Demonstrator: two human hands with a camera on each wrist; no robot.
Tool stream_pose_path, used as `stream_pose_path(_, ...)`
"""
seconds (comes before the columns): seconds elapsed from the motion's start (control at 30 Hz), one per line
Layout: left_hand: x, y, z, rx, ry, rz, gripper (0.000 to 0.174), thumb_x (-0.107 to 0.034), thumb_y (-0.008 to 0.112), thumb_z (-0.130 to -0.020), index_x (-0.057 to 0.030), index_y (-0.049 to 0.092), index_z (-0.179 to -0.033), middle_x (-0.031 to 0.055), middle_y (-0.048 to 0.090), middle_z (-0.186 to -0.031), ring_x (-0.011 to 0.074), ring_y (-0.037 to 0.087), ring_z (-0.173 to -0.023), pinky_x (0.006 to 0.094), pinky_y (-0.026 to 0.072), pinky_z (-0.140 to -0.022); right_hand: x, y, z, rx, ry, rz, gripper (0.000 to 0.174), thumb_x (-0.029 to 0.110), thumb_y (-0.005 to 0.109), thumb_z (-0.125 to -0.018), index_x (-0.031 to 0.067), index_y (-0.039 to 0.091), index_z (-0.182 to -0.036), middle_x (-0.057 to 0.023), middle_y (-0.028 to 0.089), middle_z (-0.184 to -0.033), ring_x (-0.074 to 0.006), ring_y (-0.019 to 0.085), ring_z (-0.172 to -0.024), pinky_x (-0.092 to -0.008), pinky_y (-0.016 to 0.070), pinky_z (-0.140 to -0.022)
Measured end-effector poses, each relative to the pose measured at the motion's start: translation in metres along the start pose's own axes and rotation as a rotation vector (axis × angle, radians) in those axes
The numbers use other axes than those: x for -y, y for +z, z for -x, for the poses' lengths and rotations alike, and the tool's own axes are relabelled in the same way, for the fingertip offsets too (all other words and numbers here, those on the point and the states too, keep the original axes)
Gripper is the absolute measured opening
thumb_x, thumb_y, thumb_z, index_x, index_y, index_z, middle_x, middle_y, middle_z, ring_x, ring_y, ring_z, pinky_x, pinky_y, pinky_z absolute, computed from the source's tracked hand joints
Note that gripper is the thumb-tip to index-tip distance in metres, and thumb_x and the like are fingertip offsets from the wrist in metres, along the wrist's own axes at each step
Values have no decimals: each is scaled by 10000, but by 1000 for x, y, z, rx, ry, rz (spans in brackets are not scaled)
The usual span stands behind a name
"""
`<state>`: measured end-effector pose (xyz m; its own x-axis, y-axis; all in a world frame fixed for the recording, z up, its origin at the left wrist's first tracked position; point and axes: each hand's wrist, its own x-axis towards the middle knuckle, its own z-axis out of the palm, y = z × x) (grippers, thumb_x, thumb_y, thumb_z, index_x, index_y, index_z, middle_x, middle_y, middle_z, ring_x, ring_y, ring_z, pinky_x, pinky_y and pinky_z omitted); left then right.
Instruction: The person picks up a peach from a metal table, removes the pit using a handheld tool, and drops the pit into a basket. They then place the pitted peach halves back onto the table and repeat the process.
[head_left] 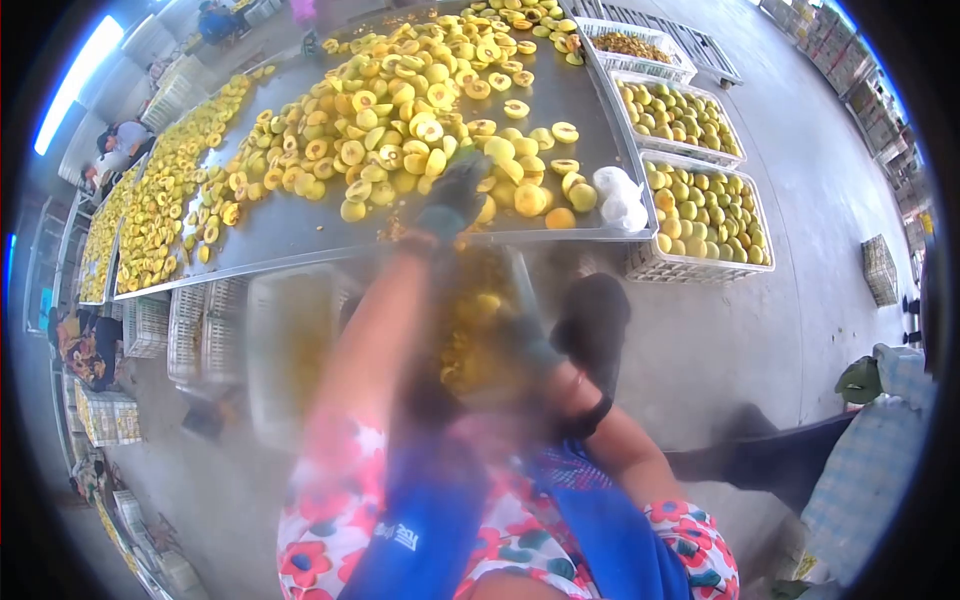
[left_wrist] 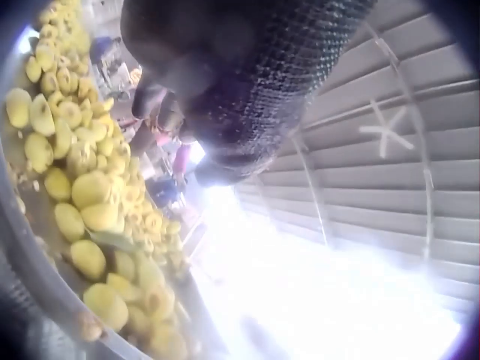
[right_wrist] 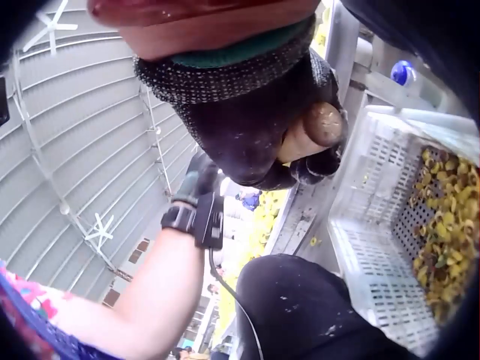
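Note:
Halved yellow fruits (head_left: 400, 110) lie heaped on a metal table (head_left: 330, 225). The left hand (head_left: 455, 195), in a dark glove, is over the heap's near edge; in the left wrist view the same hand (left_wrist: 240, 82) has its fingers apart, with nothing seen between them. Gloved and blurred, the right hand (head_left: 530, 340) is low in front of the table. In the right wrist view the right hand (right_wrist: 255, 135) grips a wooden handle (right_wrist: 307, 135), its rounded end showing; whatever is at the handle's other end is hidden.
White crates of whole fruit (head_left: 700, 262) stand right of the table, beside a crate of brown pieces (head_left: 635, 48). A white plastic bag (head_left: 620, 200) lies at the table's right corner. Below the right hand is a white crate (right_wrist: 382, 262) with fruit scraps. Another person's sleeve (head_left: 860, 490) shows at right.

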<state>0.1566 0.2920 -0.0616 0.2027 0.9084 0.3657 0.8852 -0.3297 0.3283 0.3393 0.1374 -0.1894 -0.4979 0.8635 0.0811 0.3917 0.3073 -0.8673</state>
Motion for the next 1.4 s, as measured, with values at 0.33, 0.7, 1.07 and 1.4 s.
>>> stream_pose_path(0.33, 21, 74, -69, 400, -89, -193, 368, -208, 523, -845, -144, 509, -1207, 139, 577, -1182, 324, 586, -1020, 433, 457, -861, 68, -74, 10, 47, 122, -58, 329, 247, 622, -800, -18, 539, -976, -246, 615, -748, -423, 603, -722, -470, 483, -640)
stream_pose_path(0.7, -10, -36, 33, 175, -373, 690, 543, -397, 622, -867, -36, 503, -1255, 97, 588, -1138, 175, 560, -1047, 298, 465, -866, 37, -31, 4, -106, -66, -184, 338, 234, 646, -812, 10, 518, -1031, -211, 617, -747, -403, 607, -692, -446, 481, -591)
stream_pose_path(1.07, -69, -84, 131, -135, -528, 1095, 448, -328, 618, -885, -14, 553, -1198, 65, 609, -1099, 129, 556, -1004, 282, 447, -887, 136, -72, 7, -98, -299, 110, 262, 171, 635, -825, 22, 487, -982, -231, 596, -738, -434, 585, -711, -467, 454, -583)
stream_pose_path(1.4, -109, -78, 156, -361, -351, 935, 460, -417, 456, -954, 5, 570, -1098, 85, 635, -997, 144, 595, -919, 279, 474, -822, 156, -72, 15, -167, -336, 118, 209, 113, 620, -823, 18, 477, -941, -220, 584, -708, -437, 573, -683, -467, 444, -554)
